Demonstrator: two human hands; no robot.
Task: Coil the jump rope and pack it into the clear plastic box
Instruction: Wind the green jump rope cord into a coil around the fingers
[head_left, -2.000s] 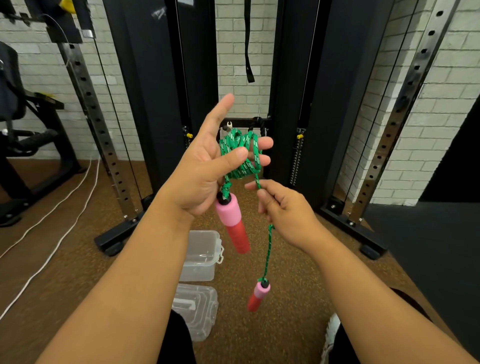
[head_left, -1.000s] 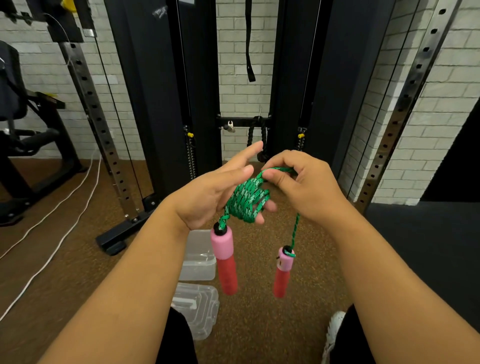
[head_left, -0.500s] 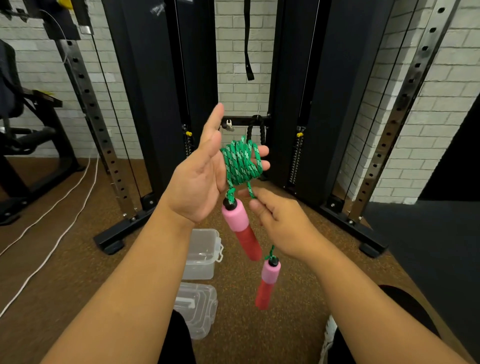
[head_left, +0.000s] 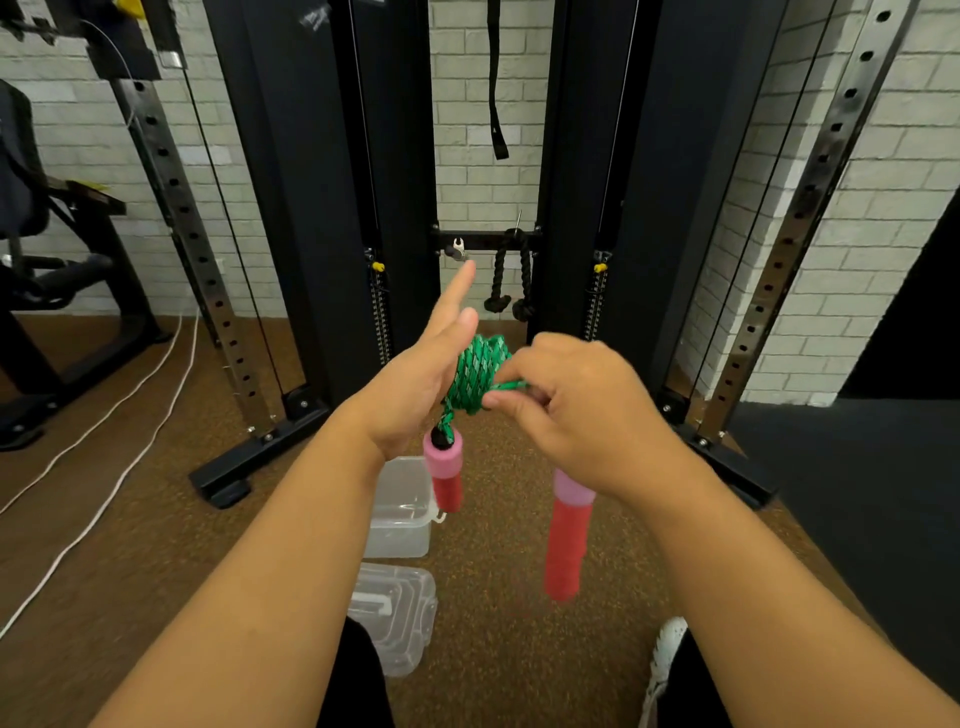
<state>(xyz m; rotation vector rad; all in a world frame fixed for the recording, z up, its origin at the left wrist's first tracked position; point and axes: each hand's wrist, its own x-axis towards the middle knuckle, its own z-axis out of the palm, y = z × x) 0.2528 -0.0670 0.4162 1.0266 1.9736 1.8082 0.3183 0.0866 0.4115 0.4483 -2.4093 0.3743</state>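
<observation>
Whereas my right hand (head_left: 582, 415) pinched rope low a half-second ago, it now pinches the last green strand against the jump rope (head_left: 480, 374) coiled round my left hand's (head_left: 415, 384) straight fingers, both held above the clear plastic box (head_left: 400, 509); coiling looks nearly complete.

Black cable machine (head_left: 291, 182), white brick wall (head_left: 483, 187), white cord (head_left: 119, 415) on brown floor (head_left: 104, 545).

White brick wall (head_left: 857, 249) behind — tall black gym machine (head_left: 291, 208) in front, brown floor (head_left: 130, 519), white cord (head_left: 104, 436) on floor.
</observation>
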